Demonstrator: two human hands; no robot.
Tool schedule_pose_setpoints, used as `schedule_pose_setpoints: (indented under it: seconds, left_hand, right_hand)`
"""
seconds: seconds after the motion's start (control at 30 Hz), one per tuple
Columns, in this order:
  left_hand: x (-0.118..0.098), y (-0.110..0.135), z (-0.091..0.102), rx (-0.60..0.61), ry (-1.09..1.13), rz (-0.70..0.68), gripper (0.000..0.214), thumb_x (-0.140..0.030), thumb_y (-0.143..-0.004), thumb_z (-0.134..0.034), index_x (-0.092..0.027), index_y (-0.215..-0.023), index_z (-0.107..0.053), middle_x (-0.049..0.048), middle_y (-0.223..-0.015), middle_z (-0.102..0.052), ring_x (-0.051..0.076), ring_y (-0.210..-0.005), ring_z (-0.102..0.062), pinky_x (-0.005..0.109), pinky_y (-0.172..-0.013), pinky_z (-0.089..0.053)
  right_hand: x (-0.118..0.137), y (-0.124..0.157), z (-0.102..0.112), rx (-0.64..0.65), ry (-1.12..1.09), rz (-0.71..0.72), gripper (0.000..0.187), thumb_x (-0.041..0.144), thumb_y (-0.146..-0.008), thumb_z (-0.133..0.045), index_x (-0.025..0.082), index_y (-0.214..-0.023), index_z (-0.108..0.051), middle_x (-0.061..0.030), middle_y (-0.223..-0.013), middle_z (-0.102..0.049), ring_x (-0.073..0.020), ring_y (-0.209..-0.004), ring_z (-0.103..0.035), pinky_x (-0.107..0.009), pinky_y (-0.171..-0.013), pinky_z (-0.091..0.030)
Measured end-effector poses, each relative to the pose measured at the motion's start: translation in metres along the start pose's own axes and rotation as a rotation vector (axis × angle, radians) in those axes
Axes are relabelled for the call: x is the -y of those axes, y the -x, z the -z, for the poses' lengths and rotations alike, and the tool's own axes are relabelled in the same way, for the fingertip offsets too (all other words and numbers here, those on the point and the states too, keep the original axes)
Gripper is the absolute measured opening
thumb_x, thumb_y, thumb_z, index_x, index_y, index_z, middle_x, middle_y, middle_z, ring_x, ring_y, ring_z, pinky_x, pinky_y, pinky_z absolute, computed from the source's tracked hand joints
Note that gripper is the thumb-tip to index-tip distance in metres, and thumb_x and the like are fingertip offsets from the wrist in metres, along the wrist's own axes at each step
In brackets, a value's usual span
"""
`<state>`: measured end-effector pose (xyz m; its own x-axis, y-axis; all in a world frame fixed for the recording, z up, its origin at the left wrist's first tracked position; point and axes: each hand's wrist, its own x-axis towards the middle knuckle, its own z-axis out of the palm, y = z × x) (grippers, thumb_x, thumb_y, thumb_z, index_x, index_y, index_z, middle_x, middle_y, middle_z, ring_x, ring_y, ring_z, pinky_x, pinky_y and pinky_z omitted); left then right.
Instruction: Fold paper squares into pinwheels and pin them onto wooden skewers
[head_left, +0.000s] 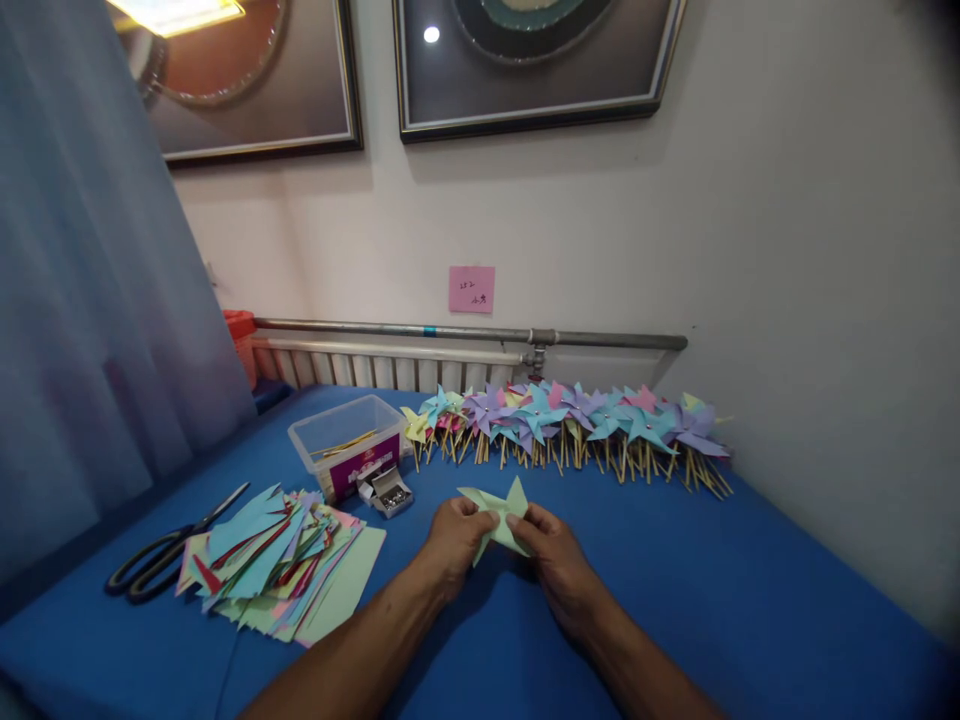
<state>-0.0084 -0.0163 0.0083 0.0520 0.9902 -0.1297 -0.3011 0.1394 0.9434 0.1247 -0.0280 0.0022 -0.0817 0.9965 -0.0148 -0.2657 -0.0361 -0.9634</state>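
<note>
Between my two hands is a pale green paper pinwheel (496, 508), its points folded in toward the middle. My left hand (455, 540) grips its left side, the thumb pressed near the centre. On the other side my right hand (553, 552) pinches it, with that thumb also close to the centre. No stick or pin shows on this pinwheel. Just beyond my left hand stands a small open box of metal pins (390, 494). A pile of cut coloured paper (281, 560) lies to the left of my left forearm.
Black-handled scissors (169, 552) lie left of the paper pile. A clear plastic box (345, 440) holds thin sticks. Along the back edge, many finished pinwheels (555, 410) on sticks lie in a row on the blue tablecloth (675, 580). Behind is a radiator (382, 365) below a pipe.
</note>
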Motion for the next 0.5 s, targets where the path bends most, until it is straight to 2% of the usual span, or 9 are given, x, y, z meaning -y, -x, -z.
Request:
schedule_pose_setpoints:
  seconds: [0.17, 0.33, 0.5]
  left_hand:
    - [0.0036, -0.0019, 0.0023, 0.054, -0.046, 0.035, 0.023, -0.028, -0.056, -0.077, -0.014, -0.061, -0.060, 0.0003, -0.052, -0.057, 0.009, -0.045, -0.047, 0.024, -0.049, -0.036]
    - [0.0029, -0.0014, 0.0022, 0.033, -0.067, 0.065, 0.024, -0.026, -0.056, -0.077, -0.015, -0.060, -0.056, -0.0005, -0.051, -0.057, 0.010, -0.046, -0.048, 0.023, -0.050, -0.037]
    - [0.0026, -0.0007, 0.0009, 0.019, -0.032, 0.079, 0.021, -0.023, -0.057, -0.076, -0.015, -0.062, -0.057, -0.0008, -0.053, -0.058, 0.010, -0.046, -0.049, 0.024, -0.050, -0.038]
  right_hand:
    - [-0.0027, -0.0025, 0.0033, -0.010, 0.025, -0.024, 0.045, 0.054, -0.062, -0.082, 0.015, -0.082, -0.072, -0.0015, -0.065, -0.069, -0.0158, -0.058, -0.059, -0.027, -0.058, -0.044]
    - [-0.0041, -0.0028, 0.0023, -0.058, 0.083, -0.012, 0.045, 0.053, -0.061, -0.082, 0.013, -0.079, -0.074, -0.0004, -0.060, -0.066, -0.0132, -0.053, -0.054, -0.024, -0.053, -0.039]
    - [-0.0048, -0.0040, 0.0016, -0.066, 0.119, 0.008, 0.048, 0.054, -0.060, -0.082, 0.013, -0.084, -0.076, -0.0021, -0.061, -0.069, -0.0161, -0.056, -0.058, -0.025, -0.054, -0.043]
